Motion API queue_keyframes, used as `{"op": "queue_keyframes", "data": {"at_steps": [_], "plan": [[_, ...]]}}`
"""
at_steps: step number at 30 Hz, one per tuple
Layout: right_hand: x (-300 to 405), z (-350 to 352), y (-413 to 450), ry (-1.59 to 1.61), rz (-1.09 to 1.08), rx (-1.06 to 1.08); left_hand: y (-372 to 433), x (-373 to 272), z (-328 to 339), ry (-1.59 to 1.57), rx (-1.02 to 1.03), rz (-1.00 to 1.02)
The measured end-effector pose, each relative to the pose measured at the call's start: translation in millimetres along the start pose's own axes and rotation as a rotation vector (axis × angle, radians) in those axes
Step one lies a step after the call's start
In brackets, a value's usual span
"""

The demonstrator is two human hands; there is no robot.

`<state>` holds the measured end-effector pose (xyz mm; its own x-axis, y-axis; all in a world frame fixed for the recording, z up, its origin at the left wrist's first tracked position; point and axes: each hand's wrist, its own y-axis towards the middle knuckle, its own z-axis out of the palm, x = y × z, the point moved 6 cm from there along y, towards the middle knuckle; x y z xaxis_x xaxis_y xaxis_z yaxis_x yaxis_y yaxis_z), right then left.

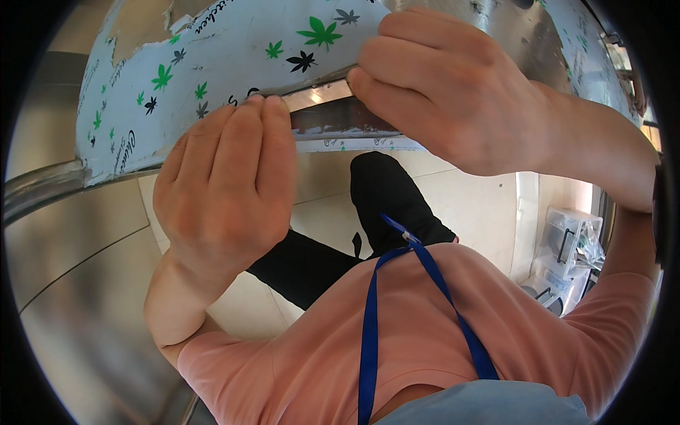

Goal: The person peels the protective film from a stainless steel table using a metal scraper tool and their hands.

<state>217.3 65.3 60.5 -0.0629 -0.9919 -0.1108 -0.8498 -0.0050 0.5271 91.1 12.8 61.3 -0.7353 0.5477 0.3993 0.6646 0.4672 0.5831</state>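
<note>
A printed protective film (234,64) with green and dark leaf shapes covers a stainless steel surface (523,56). Along the front edge, a strip of bright metal (317,96) shows between my hands, below the film's lifted border. My left hand (226,175) grips that border with bunched fingers, its thumb out of sight. To its right, my right hand (451,90) has its fingers curled tightly on the same border; the fingertips' underside is hidden. Beneath the bright strip runs a darker metal face (345,117) with whitish residue and a lower band of film (361,144).
Torn film bares a brownish patch (141,26) at upper left. A curved metal rail (42,191) and a shiny metal panel (90,319) stand at my left. Clear plastic bins (566,244) sit at right on the tiled floor (473,202). A blue lanyard (369,329) hangs on me.
</note>
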Motion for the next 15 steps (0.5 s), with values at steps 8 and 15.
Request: {"op": "queue_keyframes", "data": {"at_steps": [8, 15], "plan": [[6, 4, 14, -0.056, -0.057, -0.033, -12, 12, -3, 0.020, 0.033, -0.046], [1, -1, 21, -0.032, 0.008, -0.101, -13, 16, -5, 0.025, 0.015, -0.137]]}}
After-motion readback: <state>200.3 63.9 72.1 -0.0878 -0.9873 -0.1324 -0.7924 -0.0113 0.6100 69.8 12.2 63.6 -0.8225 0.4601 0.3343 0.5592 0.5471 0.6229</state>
